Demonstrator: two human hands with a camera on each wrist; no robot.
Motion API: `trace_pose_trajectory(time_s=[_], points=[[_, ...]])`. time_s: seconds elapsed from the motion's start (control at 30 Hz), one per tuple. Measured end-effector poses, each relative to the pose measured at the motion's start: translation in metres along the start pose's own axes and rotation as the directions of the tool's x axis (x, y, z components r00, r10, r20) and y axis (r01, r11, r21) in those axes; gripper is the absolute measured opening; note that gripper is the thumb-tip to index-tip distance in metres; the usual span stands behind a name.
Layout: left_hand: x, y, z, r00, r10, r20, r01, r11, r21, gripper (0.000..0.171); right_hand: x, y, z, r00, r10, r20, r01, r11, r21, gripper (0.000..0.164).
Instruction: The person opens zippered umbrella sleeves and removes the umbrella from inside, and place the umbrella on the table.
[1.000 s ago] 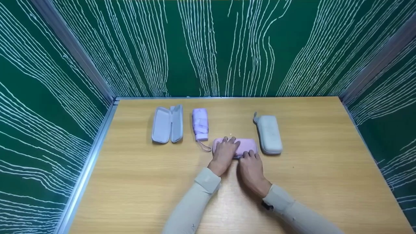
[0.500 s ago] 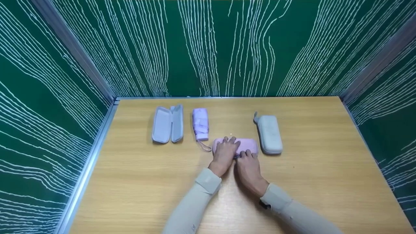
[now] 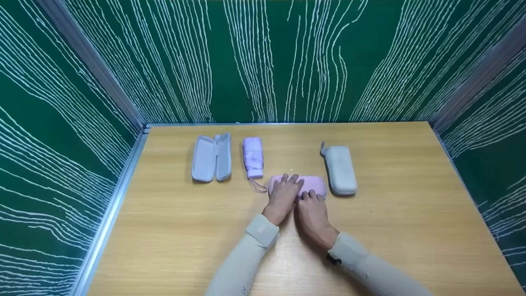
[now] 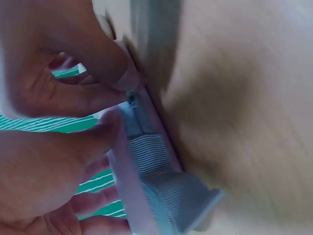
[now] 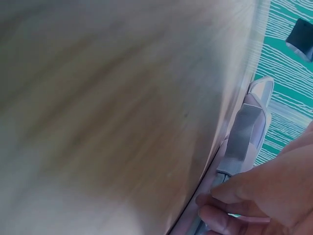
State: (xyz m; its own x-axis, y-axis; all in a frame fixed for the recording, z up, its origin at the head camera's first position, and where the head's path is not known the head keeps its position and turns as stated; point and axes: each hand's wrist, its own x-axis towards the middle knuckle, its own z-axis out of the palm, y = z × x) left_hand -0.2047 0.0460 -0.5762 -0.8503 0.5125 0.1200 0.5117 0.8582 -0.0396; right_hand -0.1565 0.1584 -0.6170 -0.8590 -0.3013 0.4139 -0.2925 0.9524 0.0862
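A pink zippered case (image 3: pixel 314 185) lies crosswise on the table under both hands. My left hand (image 3: pixel 282 195) holds its left half, fingers spread over the top and thumb (image 4: pixel 100 134) against the near side. Close beside it, my right hand (image 3: pixel 313 211) pinches the zipper pull (image 4: pixel 131 100) on the near side between thumb and fingertips (image 5: pixel 215 218). Grey ribbed fabric (image 4: pixel 151 154) shows along the zipper in the left wrist view. The far side of the case is hidden from the wrist views.
Left of the case lies a folded lilac umbrella (image 3: pixel 253 156) with a wrist loop. Farther left, an unfolded grey-blue case (image 3: pixel 204 158) shows its inside. A closed pale grey-green case (image 3: pixel 343 170) is just to the right. Green, white-lined walls (image 3: pixel 283 61) surround the wooden table (image 3: pixel 164 230).
My right hand has slid a little to the left along the near edge of the pink case, closer to the left hand. The left hand has stayed in place.
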Motion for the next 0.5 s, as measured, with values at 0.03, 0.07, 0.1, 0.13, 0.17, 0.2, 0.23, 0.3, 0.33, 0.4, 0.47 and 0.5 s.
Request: trace_pose_trajectory(time_s=[0.03, 0.07, 0.1, 0.13, 0.17, 0.2, 0.23, 0.3, 0.33, 0.4, 0.47, 0.5], points=[[-0.0002, -0.0003, 0.0007, 1.0, 0.003, -0.01, -0.003, 1.0, 0.011, 0.042, 0.0004, -0.0006, -0.0001, 1.0, -0.004, 0.0, 0.004, 1.0, 0.002, 0.009], [-0.0002, -0.0008, 0.0013, 1.0, 0.006, -0.02, -0.006, 1.0, 0.019, 0.041, 0.0007, -0.0012, 0.0, 1.0, -0.008, -0.001, 0.008, 1.0, 0.003, 0.009], [0.0, -0.0014, 0.0018, 1.0, 0.011, -0.028, -0.01, 1.0, 0.025, 0.041, 0.001, -0.0018, 0.0001, 1.0, -0.012, -0.002, 0.012, 1.0, 0.004, 0.009], [0.0003, -0.0021, 0.0022, 0.999, 0.016, -0.038, -0.015, 0.999, 0.032, 0.04, 0.0012, -0.0023, 0.0003, 1.0, -0.015, -0.005, 0.015, 1.0, 0.006, 0.009], [0.0008, -0.0028, 0.0025, 0.999, 0.022, -0.045, -0.02, 0.999, 0.034, 0.039, 0.0015, -0.003, 0.0005, 1.0, -0.017, -0.008, 0.017, 1.0, 0.008, 0.008], [0.0013, -0.0035, 0.0027, 0.998, 0.027, -0.049, -0.025, 0.999, 0.035, 0.038, 0.0018, -0.0037, 0.0008, 1.0, -0.018, -0.013, 0.018, 1.0, 0.011, 0.008], [0.0018, -0.0044, 0.0032, 0.998, 0.032, -0.057, -0.03, 0.999, 0.037, 0.038, 0.0021, -0.0044, 0.001, 1.0, -0.018, -0.016, 0.018, 1.0, 0.013, 0.008], [0.0026, -0.006, 0.0043, 0.997, 0.034, -0.073, -0.032, 0.999, 0.032, 0.036, 0.0025, -0.0053, 0.0019, 1.0, -0.016, -0.021, 0.016, 1.0, 0.016, 0.008], [0.0029, -0.0068, 0.0051, 0.996, 0.033, -0.081, -0.031, 0.999, 0.029, 0.034, 0.0027, -0.0059, 0.0022, 1.0, -0.015, -0.025, 0.015, 1.0, 0.018, 0.008], [0.0031, -0.0081, 0.0067, 0.995, 0.028, -0.099, -0.025, 0.999, 0.027, 0.032, 0.003, -0.007, 0.0029, 0.999, -0.013, -0.032, 0.013, 1.0, 0.019, 0.008], [0.0032, -0.0089, 0.0078, 0.993, 0.022, -0.112, -0.019, 0.999, 0.027, 0.029, 0.003, -0.0081, 0.003, 0.999, -0.015, -0.036, 0.015, 1.0, 0.018, 0.008], [0.0031, -0.0092, 0.0083, 0.993, 0.02, -0.114, -0.016, 0.999, 0.032, 0.028, 0.003, -0.0086, 0.0029, 0.999, -0.017, -0.038, 0.017, 1.0, 0.018, 0.009]])
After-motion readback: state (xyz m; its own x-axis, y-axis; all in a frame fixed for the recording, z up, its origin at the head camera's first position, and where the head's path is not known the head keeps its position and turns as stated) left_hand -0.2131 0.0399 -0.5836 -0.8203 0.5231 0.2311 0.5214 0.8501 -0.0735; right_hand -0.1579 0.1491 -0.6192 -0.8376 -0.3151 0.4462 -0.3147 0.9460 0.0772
